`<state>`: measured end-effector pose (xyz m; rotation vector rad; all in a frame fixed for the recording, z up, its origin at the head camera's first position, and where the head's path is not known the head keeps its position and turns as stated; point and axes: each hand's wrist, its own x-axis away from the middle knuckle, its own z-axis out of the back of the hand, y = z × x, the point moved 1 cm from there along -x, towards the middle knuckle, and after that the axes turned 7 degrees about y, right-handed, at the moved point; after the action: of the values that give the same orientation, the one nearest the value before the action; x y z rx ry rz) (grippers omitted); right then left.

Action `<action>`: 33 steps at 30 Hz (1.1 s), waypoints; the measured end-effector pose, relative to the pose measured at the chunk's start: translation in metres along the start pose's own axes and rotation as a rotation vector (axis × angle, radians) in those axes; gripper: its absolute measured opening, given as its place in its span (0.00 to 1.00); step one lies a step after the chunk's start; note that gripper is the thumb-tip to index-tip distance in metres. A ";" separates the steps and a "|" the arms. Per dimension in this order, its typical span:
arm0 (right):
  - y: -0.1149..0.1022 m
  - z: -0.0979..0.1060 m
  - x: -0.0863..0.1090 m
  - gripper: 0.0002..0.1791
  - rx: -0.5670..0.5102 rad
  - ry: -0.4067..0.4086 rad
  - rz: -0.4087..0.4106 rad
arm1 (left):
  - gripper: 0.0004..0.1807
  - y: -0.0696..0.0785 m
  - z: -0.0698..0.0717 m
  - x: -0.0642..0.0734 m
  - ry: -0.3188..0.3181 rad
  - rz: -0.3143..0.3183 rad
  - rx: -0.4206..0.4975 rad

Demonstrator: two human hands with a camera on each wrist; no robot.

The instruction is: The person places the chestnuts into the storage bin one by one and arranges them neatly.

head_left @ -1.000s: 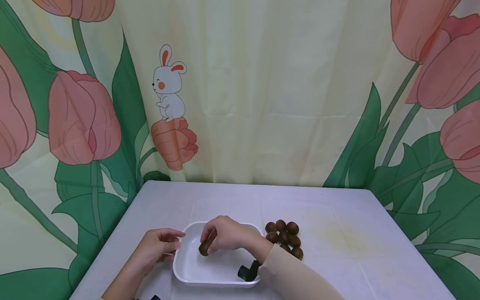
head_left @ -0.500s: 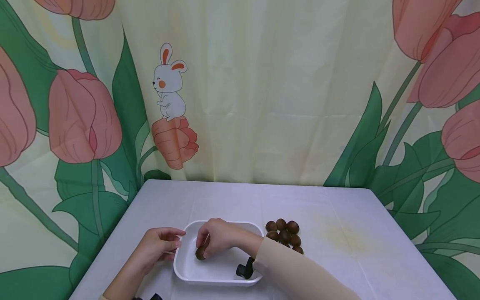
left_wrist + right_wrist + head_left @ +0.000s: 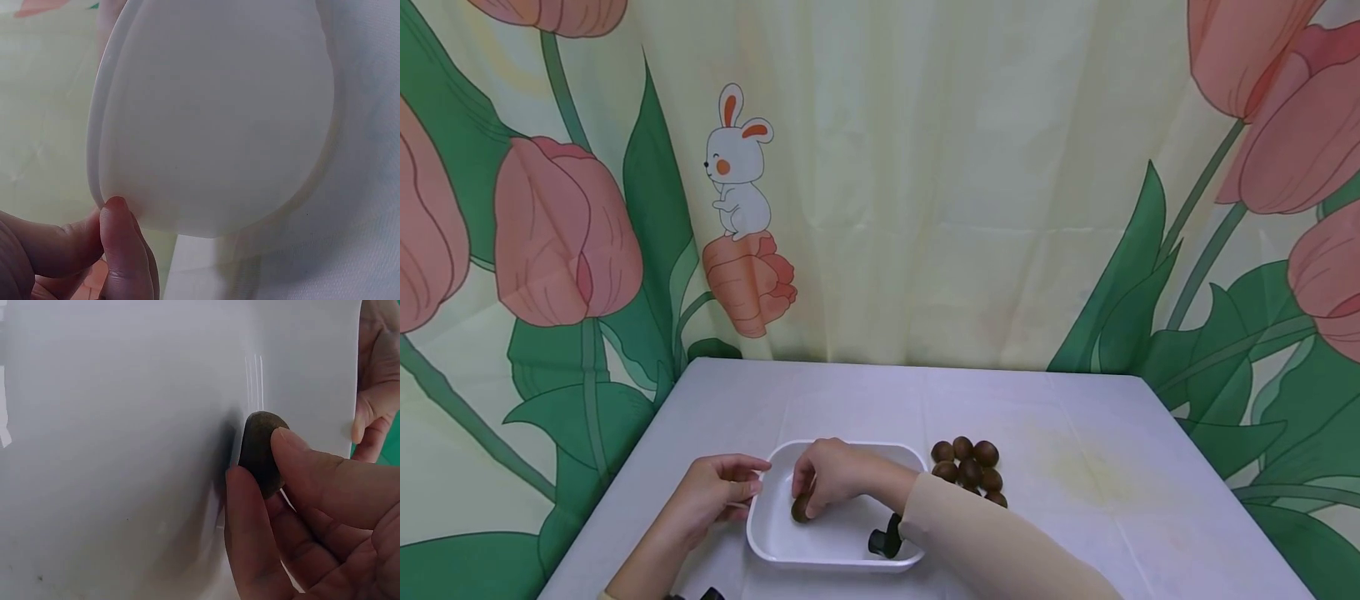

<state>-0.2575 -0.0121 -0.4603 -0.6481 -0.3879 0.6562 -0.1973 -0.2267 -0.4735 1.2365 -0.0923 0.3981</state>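
My right hand (image 3: 842, 475) reaches into a white tray (image 3: 850, 562) and pinches a small, rounded brown piece (image 3: 801, 507) between thumb and fingers. Seen from the right wrist, the brown piece (image 3: 262, 453) has a dull, dark surface and stands on edge, close against the tray floor near the side wall. My left hand (image 3: 718, 496) holds the tray's left rim; the left wrist view shows thumb and finger pinching the tray's edge (image 3: 97, 137). Part of the brown piece is hidden behind the right fingers.
Several round brown pieces (image 3: 970, 473) lie grouped on the white-covered table (image 3: 1075, 433) to the right of the tray, partly behind the right sleeve. A black wrist camera (image 3: 885, 542) overlaps the tray's lower right corner. A tulip-printed curtain (image 3: 925, 208) hangs behind the table.
My right hand has moved slightly left and nearer with the brown piece, then almost stopped. The left hand keeps its hold on the rim.
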 end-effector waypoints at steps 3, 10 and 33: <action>0.000 -0.002 0.000 0.14 0.017 0.013 -0.002 | 0.17 0.000 -0.001 0.000 0.000 0.001 0.001; -0.004 -0.008 0.001 0.14 0.090 0.037 0.028 | 0.17 0.000 -0.001 0.000 0.007 0.003 0.009; -0.005 -0.009 0.000 0.16 -0.396 -0.143 0.019 | 0.16 0.001 -0.001 -0.001 0.001 0.004 -0.004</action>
<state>-0.2506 -0.0193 -0.4634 -0.9849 -0.6549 0.6515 -0.1987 -0.2256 -0.4728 1.2326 -0.0950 0.4017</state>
